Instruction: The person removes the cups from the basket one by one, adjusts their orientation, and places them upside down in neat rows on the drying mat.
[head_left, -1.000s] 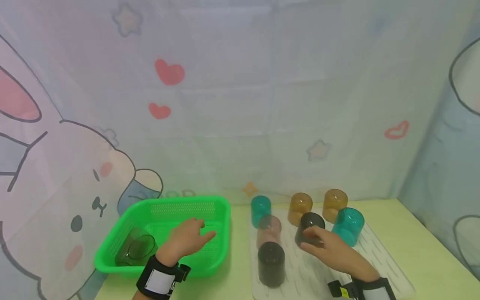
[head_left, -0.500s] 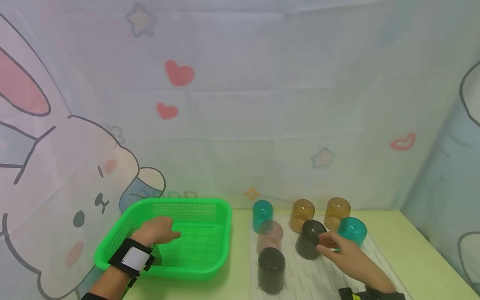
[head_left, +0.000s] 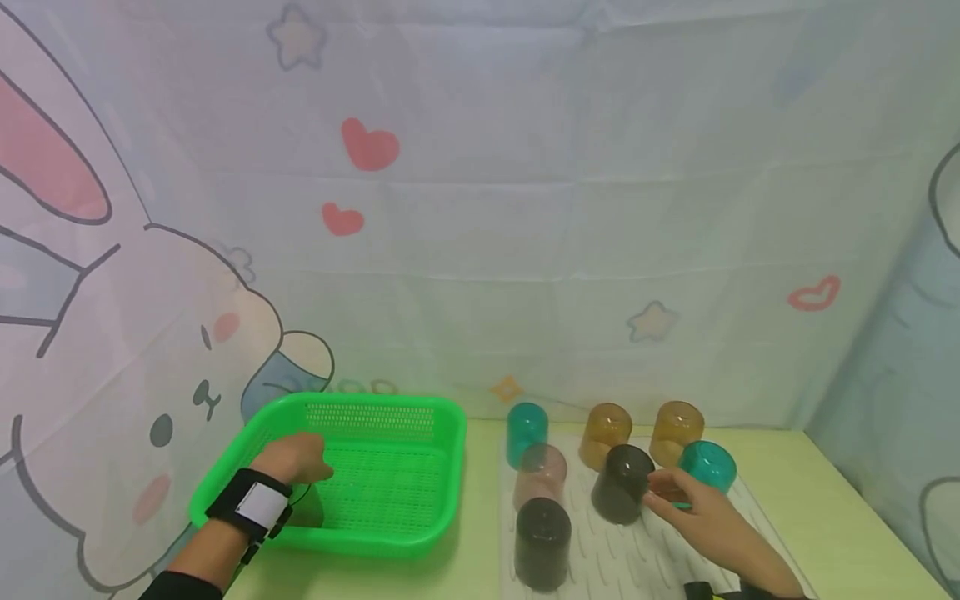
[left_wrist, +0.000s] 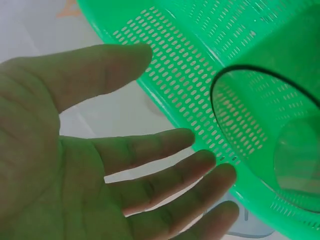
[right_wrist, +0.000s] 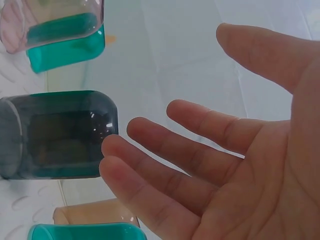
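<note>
Left hand point(head_left: 296, 458) fingers spread, holding nothing, inside green basket point(head_left: 420, 408) just beside the clear greenish cup point(left_wrist: 270, 140) lying on its side there. Right hand point(head_left: 693, 508) also loose, grip apart, fingertips just beside dark cup point(head_left: 621, 482) on the ribbed mat point(head_left: 637, 558) on the worktop. Risk: cups stand crowded upside down, so a sideways reach could knock the teal cup point(head_left: 708, 465) or topple the dark one

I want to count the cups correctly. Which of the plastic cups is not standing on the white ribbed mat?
The translucent green plastic cup inside the green perforated basket, beside the left hand. All other cups stand upside down on the white ribbed mat.
</note>
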